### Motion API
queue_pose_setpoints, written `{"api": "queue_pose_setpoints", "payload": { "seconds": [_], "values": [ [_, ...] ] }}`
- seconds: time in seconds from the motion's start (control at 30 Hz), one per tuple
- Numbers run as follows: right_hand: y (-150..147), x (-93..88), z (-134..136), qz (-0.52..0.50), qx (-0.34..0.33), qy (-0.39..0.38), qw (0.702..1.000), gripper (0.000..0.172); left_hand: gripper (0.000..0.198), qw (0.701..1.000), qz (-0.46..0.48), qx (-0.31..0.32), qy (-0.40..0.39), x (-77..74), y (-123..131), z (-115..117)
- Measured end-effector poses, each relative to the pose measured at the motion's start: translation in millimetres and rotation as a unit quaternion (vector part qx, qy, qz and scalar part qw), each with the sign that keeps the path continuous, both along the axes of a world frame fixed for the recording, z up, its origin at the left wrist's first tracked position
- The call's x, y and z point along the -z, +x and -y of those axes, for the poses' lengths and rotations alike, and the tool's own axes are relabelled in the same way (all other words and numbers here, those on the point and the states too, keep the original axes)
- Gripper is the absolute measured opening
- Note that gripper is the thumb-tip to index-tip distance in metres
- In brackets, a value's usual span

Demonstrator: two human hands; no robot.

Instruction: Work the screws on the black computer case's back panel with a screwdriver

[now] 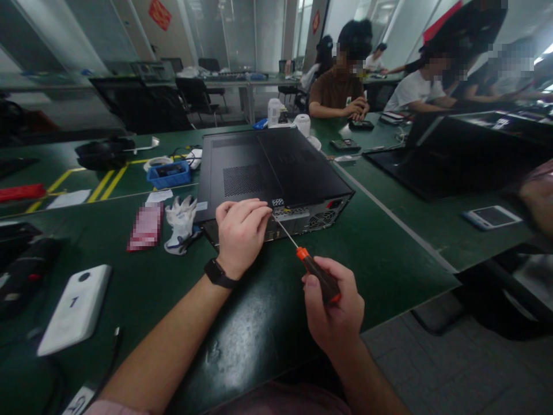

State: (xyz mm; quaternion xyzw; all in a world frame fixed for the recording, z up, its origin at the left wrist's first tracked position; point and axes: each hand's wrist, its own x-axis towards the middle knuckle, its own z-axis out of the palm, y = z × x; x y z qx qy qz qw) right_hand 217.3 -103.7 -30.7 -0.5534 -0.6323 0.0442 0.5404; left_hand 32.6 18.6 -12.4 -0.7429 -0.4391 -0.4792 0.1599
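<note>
A black desktop computer case (276, 158) lies flat on the green table, its rear panel with ports and a fan grille towards me. My right hand (337, 300) is wrapped round the dark handle of a screwdriver (317, 272) with orange ends. The thin shaft slants up and left to the case's rear edge. There my left hand (242, 230), a black watch (220, 273) on its wrist, has its fingers closed together beside the screwdriver's tip. Whatever lies between those fingertips is hidden.
Left of the case are a white-grey glove (180, 222), a pink packet (146, 226) and a blue tray (169, 174). A white power bank (75, 308) lies nearer. On the right are a phone (492, 217) and a black panel (466, 150). Several people sit beyond.
</note>
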Motion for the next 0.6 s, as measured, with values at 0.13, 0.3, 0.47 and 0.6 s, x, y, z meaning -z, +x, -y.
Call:
{"api": "queue_pose_setpoints", "payload": {
  "seconds": [0.13, 0.3, 0.47, 0.6],
  "values": [
    [0.4, 0.1, -0.9, 0.007, 0.001, -0.01, 1.0, 0.022, 0.009, 1.0, 0.004, -0.004, -0.023, -1.7, 0.6, 1.8],
    [1.2, 1.1, -2.1, 0.014, 0.009, -0.014, 1.0, 0.021, 0.01, 1.0, 0.004, -0.002, -0.029, -2.4, 1.3, 3.0],
    [1.3, -0.7, -0.8, 0.024, 0.001, -0.001, 1.0, 0.02, 0.01, 0.999, 0.003, -0.002, -0.038, -1.6, 1.3, 3.6],
    [4.2, 0.4, 1.6, 0.02, -0.007, 0.004, 1.0, 0.021, 0.01, 0.999, -0.005, 0.003, -0.038, -3.1, 1.6, 6.4]
  ]
}}
